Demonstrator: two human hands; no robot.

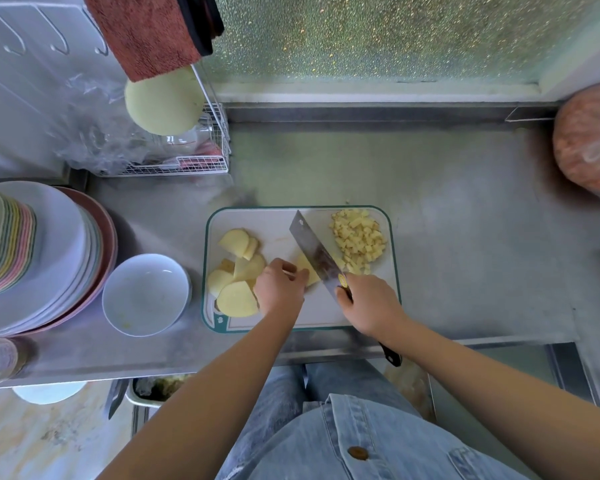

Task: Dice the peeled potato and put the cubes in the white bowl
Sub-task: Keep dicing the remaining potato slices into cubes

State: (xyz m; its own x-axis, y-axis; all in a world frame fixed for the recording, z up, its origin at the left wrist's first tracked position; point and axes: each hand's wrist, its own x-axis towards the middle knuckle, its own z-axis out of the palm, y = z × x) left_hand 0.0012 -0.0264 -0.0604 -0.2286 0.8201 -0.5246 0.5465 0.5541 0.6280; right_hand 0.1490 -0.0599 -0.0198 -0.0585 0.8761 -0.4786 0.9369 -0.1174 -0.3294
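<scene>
1. The white bowl point(146, 294) stands on the steel counter point(465, 237) just left of the cutting board point(274, 221). Its white inside shows, with a faint yellowish fleck by the near wall.
2. Left of the bowl sits a stack of plates point(49, 258); farther back, a wire rack point(187, 164) holds clear glassware.
3. The board carries overlapping potato slices point(238, 299) on its left part and a pile of potato cubes point(359, 240) in its far right corner.
4. The left hand point(281, 287), fingers curled, holds down a flat potato piece point(309, 271) at the board's middle, right beside the blade.
5. The right hand point(371, 303) is wrapped round the handle of a cleaver point(312, 249). The blade slants away to the left, between the held piece and the cubes.
6. The hands are near each other but apart, with the blade between them. The slices lie just left of the left hand, the cubes just beyond the right hand, and the bowl is left of both.
</scene>
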